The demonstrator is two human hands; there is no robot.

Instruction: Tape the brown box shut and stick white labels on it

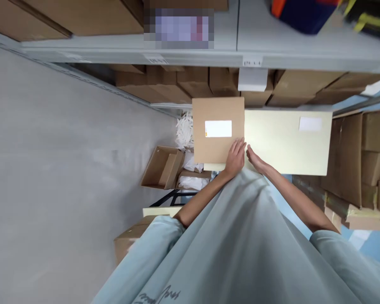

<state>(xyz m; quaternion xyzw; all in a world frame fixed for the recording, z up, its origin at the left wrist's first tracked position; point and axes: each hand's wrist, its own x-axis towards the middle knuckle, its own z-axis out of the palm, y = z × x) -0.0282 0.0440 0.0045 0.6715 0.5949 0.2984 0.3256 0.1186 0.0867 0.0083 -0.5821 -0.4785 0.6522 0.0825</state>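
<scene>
A flat-topped brown cardboard box [205, 150] rests at the left end of a pale cream board [288, 147]. On its upper face is a white label [220, 128] with a small yellow mark. My left hand [236, 154] lies on the lower right corner of the box, fingers stretched out. My right hand [255, 159] is just to the right of the box, over the cream board, with its fingers extended and nothing in them. Whether the right fingertips touch the box or the board I cannot tell.
A grey shelf [190, 57] holding brown boxes runs across the top. An opened carton [158, 169] and shredded white paper [185, 130] are to the left. Stacked cartons [346, 156] stand at right. A white slip [310, 123] lies on the board. A grey wall [66, 160] bounds the left.
</scene>
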